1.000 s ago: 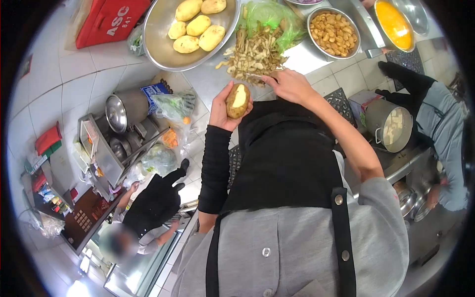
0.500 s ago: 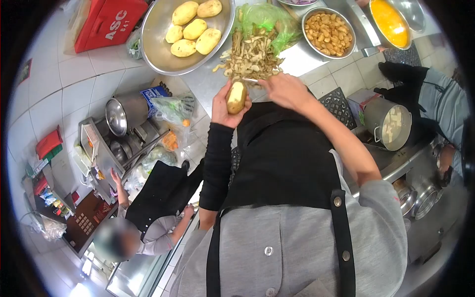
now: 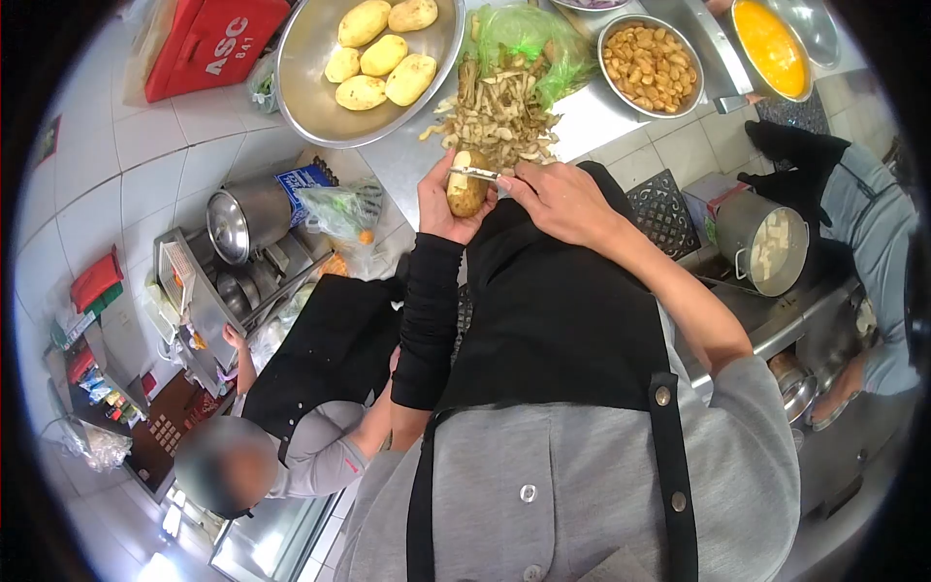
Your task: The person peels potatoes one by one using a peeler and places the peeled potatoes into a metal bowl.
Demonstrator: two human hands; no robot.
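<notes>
My left hand (image 3: 444, 206) is wrapped round a partly peeled potato (image 3: 468, 200), pale flesh at its top and brown skin lower down. In my right hand (image 3: 567, 204) is a peeler (image 3: 475, 173), its metal head lying across the potato's upper part. Just beyond the potato, a heap of peelings (image 3: 499, 112) lies on the metal table (image 3: 388, 170), partly against a green plastic bag (image 3: 529, 48). To the left of the heap, a large steel bowl (image 3: 301, 82) holds several peeled potatoes (image 3: 384, 55).
On the right are a bowl of brown chunks (image 3: 650, 68) and a bowl of orange liquid (image 3: 771, 48). A pot with pale pieces (image 3: 776, 247) stands farther right, near a person in grey (image 3: 868, 213). Another person in a black apron (image 3: 320, 354) is at the left.
My right hand has brought the peeler from beyond the potato back onto its upper part. The person at the left has moved closer to me, and the person at the right has shifted an arm.
</notes>
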